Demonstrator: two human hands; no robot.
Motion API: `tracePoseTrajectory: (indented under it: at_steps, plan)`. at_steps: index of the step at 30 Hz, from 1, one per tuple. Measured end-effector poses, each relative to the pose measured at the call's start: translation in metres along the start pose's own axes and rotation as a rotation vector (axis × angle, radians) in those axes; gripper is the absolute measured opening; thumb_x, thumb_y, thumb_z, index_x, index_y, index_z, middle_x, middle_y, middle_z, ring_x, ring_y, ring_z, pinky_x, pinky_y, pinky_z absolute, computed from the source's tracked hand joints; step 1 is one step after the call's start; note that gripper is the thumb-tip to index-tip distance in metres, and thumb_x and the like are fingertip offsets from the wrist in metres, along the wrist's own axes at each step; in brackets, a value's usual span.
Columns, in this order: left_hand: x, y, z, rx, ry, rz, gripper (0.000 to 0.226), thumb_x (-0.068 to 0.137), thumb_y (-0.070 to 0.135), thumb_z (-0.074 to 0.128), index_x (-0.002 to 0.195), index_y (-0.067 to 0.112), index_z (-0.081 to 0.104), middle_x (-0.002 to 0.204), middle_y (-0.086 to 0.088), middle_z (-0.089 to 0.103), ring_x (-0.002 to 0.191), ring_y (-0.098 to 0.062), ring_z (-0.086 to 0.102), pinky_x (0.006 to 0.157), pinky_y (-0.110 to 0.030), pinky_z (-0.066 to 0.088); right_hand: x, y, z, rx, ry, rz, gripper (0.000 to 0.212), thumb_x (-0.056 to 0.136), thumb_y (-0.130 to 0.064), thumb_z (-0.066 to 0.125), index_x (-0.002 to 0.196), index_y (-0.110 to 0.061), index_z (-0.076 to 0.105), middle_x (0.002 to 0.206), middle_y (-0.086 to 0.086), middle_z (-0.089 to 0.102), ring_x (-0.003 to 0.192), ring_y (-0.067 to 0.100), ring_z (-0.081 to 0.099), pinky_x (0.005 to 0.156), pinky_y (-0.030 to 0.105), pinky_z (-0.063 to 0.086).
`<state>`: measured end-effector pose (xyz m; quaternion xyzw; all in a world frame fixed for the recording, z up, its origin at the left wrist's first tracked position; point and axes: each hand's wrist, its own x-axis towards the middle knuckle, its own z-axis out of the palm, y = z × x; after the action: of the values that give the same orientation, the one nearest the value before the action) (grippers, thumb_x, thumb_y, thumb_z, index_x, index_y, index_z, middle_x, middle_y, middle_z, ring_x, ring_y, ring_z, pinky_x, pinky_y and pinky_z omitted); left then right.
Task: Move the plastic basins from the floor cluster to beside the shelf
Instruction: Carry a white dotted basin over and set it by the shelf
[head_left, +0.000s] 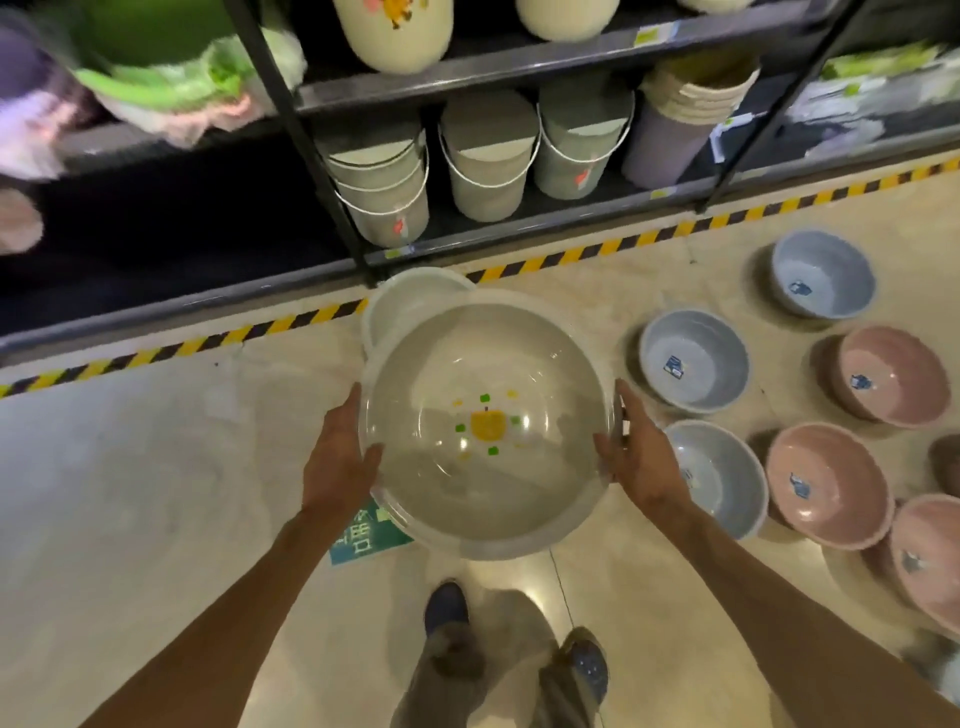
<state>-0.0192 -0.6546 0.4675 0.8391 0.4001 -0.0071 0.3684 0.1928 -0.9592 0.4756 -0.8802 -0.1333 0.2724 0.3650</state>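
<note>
Clear basin with orange-green sticker between left hand, right hand

both arms stretched forward, left hand and right hand facing each other, palms inward, fingers spread and gripping the clear basin between them

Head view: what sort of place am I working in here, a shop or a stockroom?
Probably a housewares shop aisle. The dark shelf holds rows of lidded buckets with price tags on its edges, the blue and pink basins on the floor carry product stickers, and hazard tape lines the shelf base.
</note>
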Motion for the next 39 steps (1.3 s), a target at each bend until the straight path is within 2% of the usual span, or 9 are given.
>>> tracePoseTrajectory:
  at_steps: [5, 8, 10, 14, 19, 22, 28, 35, 39]
  plan:
    - [0.050, -0.011, -0.037, -0.026, 0.039, -0.053, 0.068, 0.090, 0.043, 0.071, 0.148, 0.050, 0.035, 0.126, 0.013, 0.057, 0.105, -0.012, 0.064, 0.084, -0.037, 0.061, 0.055, -0.048, 0.028, -0.017, -0.068, -0.025, 0.080, 0.100, -0.044, 0.065, 0.162, -0.048, 0.016, 0.161, -0.002, 0.047, 0.136, 0.031, 0.058, 0.107, 0.060, 0.052]
    - [0.078, -0.013, -0.046, 0.013, 0.056, -0.088, 0.072, 0.093, 0.028, 0.068, 0.155, 0.038, 0.032, 0.129, -0.001, 0.057, 0.104, -0.022, 0.065, 0.077, -0.041, 0.060, 0.094, -0.076, 0.038, -0.022, -0.107, -0.002, 0.081, 0.100, -0.031, 0.067, 0.165, -0.041, 0.019, 0.160, 0.000, 0.049, 0.136, 0.031, 0.058, 0.107, 0.059, 0.051]
    - [0.101, -0.014, -0.050, 0.027, 0.063, -0.131, 0.072, 0.094, 0.020, 0.067, 0.156, 0.031, 0.031, 0.135, -0.006, 0.055, 0.109, -0.029, 0.063, 0.078, -0.044, 0.058, 0.122, -0.090, 0.043, -0.015, -0.131, -0.011, 0.082, 0.097, -0.039, 0.065, 0.165, -0.038, 0.020, 0.156, 0.001, 0.053, 0.130, 0.031, 0.062, 0.103, 0.058, 0.054]
    - [0.154, -0.017, -0.047, 0.030, 0.084, -0.119, 0.066, 0.094, 0.023, 0.067, 0.150, 0.037, 0.034, 0.133, 0.004, 0.058, 0.112, -0.021, 0.061, 0.076, -0.048, 0.060, 0.184, -0.109, 0.055, -0.022, -0.184, -0.051, 0.095, 0.082, -0.071, 0.052, 0.165, -0.032, 0.024, 0.150, 0.002, 0.058, 0.122, 0.034, 0.066, 0.098, 0.056, 0.057]
    - [0.231, -0.030, -0.022, 0.051, 0.083, -0.191, 0.069, 0.094, 0.018, 0.065, 0.150, 0.038, 0.031, 0.135, -0.004, 0.058, 0.113, -0.029, 0.063, 0.079, -0.055, 0.060, 0.271, -0.124, 0.077, -0.069, -0.214, -0.043, 0.079, 0.092, -0.053, 0.059, 0.162, -0.036, 0.026, 0.149, 0.000, 0.057, 0.125, 0.033, 0.063, 0.102, 0.052, 0.055]
    - [0.271, -0.047, -0.001, 0.044, 0.079, -0.231, 0.073, 0.094, 0.013, 0.065, 0.154, 0.035, 0.029, 0.140, -0.008, 0.055, 0.116, -0.033, 0.062, 0.084, -0.057, 0.059, 0.319, -0.112, 0.098, -0.124, -0.232, -0.048, 0.073, 0.104, -0.039, 0.061, 0.166, -0.029, 0.024, 0.157, 0.001, 0.051, 0.133, 0.037, 0.059, 0.106, 0.056, 0.053]
    - [0.338, -0.102, 0.042, 0.076, 0.061, -0.266, 0.078, 0.095, 0.012, 0.067, 0.158, 0.031, 0.026, 0.145, -0.009, 0.054, 0.118, -0.036, 0.064, 0.086, -0.056, 0.059, 0.394, -0.088, 0.157, -0.241, -0.258, -0.035, 0.088, 0.092, -0.057, 0.047, 0.167, -0.018, 0.021, 0.154, 0.009, 0.056, 0.131, 0.041, 0.060, 0.107, 0.053, 0.050]
    - [0.407, -0.163, 0.096, 0.084, 0.080, -0.217, 0.075, 0.093, 0.009, 0.066, 0.155, 0.032, 0.029, 0.144, -0.005, 0.056, 0.122, -0.032, 0.062, 0.091, -0.057, 0.059, 0.464, -0.038, 0.229, -0.328, -0.252, 0.052, 0.074, 0.106, -0.022, 0.059, 0.167, -0.020, 0.019, 0.150, 0.015, 0.057, 0.129, 0.042, 0.059, 0.105, 0.046, 0.049]
    - [0.439, -0.187, 0.127, 0.097, 0.062, -0.211, 0.080, 0.094, 0.011, 0.067, 0.158, 0.033, 0.025, 0.147, -0.005, 0.054, 0.125, -0.032, 0.061, 0.091, -0.058, 0.059, 0.493, -0.008, 0.252, -0.384, -0.223, 0.057, 0.074, 0.106, -0.026, 0.058, 0.168, -0.019, 0.017, 0.143, 0.018, 0.062, 0.121, 0.045, 0.063, 0.097, 0.051, 0.053]
